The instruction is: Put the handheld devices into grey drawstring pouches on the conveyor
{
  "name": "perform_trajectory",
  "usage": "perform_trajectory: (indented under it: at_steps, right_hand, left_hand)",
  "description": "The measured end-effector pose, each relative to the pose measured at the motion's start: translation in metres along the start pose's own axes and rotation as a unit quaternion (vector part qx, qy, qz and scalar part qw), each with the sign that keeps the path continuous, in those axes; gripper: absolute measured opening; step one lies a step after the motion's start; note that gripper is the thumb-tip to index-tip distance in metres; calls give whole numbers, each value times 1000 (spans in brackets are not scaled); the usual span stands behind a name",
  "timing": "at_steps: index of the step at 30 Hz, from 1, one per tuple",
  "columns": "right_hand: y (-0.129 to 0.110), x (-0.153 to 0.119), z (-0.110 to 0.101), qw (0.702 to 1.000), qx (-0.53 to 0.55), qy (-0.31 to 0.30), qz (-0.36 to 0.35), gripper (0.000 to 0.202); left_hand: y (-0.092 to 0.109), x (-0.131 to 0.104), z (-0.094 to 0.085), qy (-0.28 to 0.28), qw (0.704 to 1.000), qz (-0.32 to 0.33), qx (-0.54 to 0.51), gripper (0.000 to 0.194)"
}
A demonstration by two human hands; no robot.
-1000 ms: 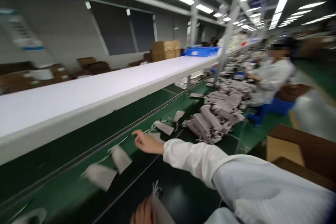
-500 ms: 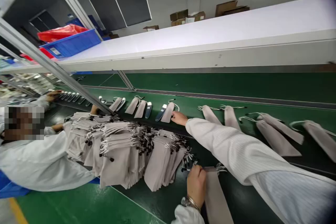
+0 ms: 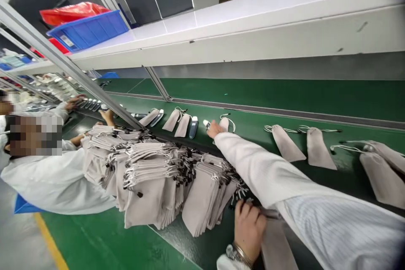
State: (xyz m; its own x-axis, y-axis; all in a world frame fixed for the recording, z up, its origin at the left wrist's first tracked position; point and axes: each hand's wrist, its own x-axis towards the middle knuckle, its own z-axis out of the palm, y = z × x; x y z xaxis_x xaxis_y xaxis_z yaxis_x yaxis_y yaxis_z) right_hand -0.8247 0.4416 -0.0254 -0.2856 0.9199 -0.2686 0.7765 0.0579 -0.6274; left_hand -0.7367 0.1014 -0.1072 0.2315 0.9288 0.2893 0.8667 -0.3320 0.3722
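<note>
My right hand (image 3: 215, 129) reaches over the green belt with its fingers closed on a blue-and-white device (image 3: 206, 124), whose pale end sticks out past the fingertips. Just beyond it lies a grey drawstring pouch (image 3: 224, 124), partly covered by the hand. Lower down, my left hand (image 3: 249, 228), with a watch and bracelets at the wrist, has its fingers curled at the top edge of another grey pouch (image 3: 278, 244). Thick stacks of pouches (image 3: 145, 202) with white cords and black cord ends are left of that hand.
More pouches (image 3: 320, 148) lie along the belt (image 3: 247, 114) to the right, and pouches and devices (image 3: 193, 127) to the left. A slanted metal post (image 3: 72, 69) and a white shelf (image 3: 253, 33) with a blue bin (image 3: 90, 29) stand above. Co-workers in white sleeves (image 3: 57, 181) are at left.
My right hand has moved from the pouch onto the device beside it, now closed around it. The view has shifted, and the pouches on the right appear farther right. My left hand stays by its pouch.
</note>
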Motion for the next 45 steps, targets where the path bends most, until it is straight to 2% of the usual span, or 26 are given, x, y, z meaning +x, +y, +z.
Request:
perform_trajectory:
  at_steps: [2, 5, 9, 11, 13, 15, 18, 21, 23, 25, 28, 30, 31, 34, 36, 37, 38, 40, 42, 45]
  right_hand:
    - [17, -16, -19, 999, 28, 4, -27, 49]
    - [62, -54, -51, 995, 72, 26, -56, 47]
    - [138, -143, -84, 974, 175, 91, -110, 40]
    - [169, -193, -89, 960, 235, 108, -112, 40]
    - [189, -238, -87, 949, 285, 103, -87, 42]
    - [198, -273, -84, 934, 331, 106, -82, 46]
    - [197, -307, -81, 924, 361, 93, -91, 44]
    - [189, -326, -84, 940, 320, 9, -118, 30]
    - [188, -338, -91, 946, 294, -34, -132, 32]
    - [190, -354, -102, 942, 318, -58, -95, 31]
    - [193, -382, -132, 899, 432, -70, 4, 30]
    - [190, -395, -160, 871, 489, -39, 28, 27]
    - [186, -397, -174, 866, 499, -6, 22, 25]
    - [172, -376, -205, 880, 455, 128, -50, 18]
    - [161, -337, -210, 910, 351, 193, -108, 22]
    - [154, -312, -207, 929, 280, 206, -129, 32]
    - [146, -284, -199, 948, 205, 199, -144, 44]
    - [125, -223, -174, 978, 74, 133, -141, 56]
    - [99, -164, -138, 994, 2, 26, -106, 52]
    - [58, -92, -79, 998, -25, -10, -58, 49]
  left_hand:
    - [-2, 6, -14, -9, 1000, 28, 6, 19]
    - [-7, 12, -23, -33, 999, 24, -34, 17]
    - [-8, 20, -28, -50, 994, -3, -96, 16]
    - [-5, 27, -37, -55, 989, -9, -135, 14]
    - [0, 34, -51, -59, 982, -12, -181, 12]
    - [8, 43, -66, -61, 970, -14, -233, 12]
    - [24, 56, -85, -57, 949, -21, -309, 16]
    - [40, 68, -96, -26, 935, -41, -352, 16]
    - [46, 72, -99, -3, 925, -64, -374, 15]
    - [44, 73, -101, 17, 909, -107, -403, 18]
    - [30, 70, -99, 57, 887, -182, -420, 19]
    - [18, 66, -92, 73, 889, -202, -404, 19]
    - [14, 65, -87, 72, 893, -204, -395, 19]
    - [5, 59, -67, 50, 919, -184, -345, 10]
    - [2, 54, -52, 30, 941, -159, -296, 14]
    - [0, 51, -45, 22, 952, -145, -270, 19]
    - [-1, 47, -39, 16, 961, -132, -243, 23]
    - [-4, 40, -27, 10, 975, -109, -193, 26]
    - [-6, 34, -18, 14, 985, -88, -146, 25]
    - [-8, 25, -8, 29, 995, -55, -83, 18]
